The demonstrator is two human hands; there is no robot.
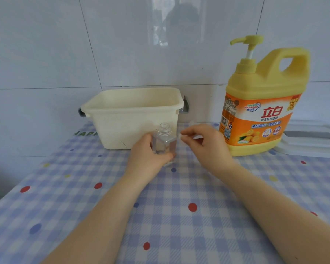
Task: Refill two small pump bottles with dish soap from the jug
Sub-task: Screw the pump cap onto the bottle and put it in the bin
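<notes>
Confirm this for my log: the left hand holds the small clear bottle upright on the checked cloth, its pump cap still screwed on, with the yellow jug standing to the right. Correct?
Not quite. The head view shows the small clear bottle with its threaded neck bare and open, no pump cap on it. The rest holds: the left hand holds it upright on the checked cloth, and the yellow jug stands to the right.

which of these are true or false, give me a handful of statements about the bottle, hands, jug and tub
1. The small clear bottle has no pump on its neck. True.
2. The left hand grips the bottle. True.
3. The yellow jug lies on its side. False: it stands upright, pump on top.
4. The cream tub stands right of the jug. False: it stands left of it, against the wall.
5. The right hand rests on the jug's handle. False: it is beside the bottle, fingertips pinching something small and blurred.
</notes>
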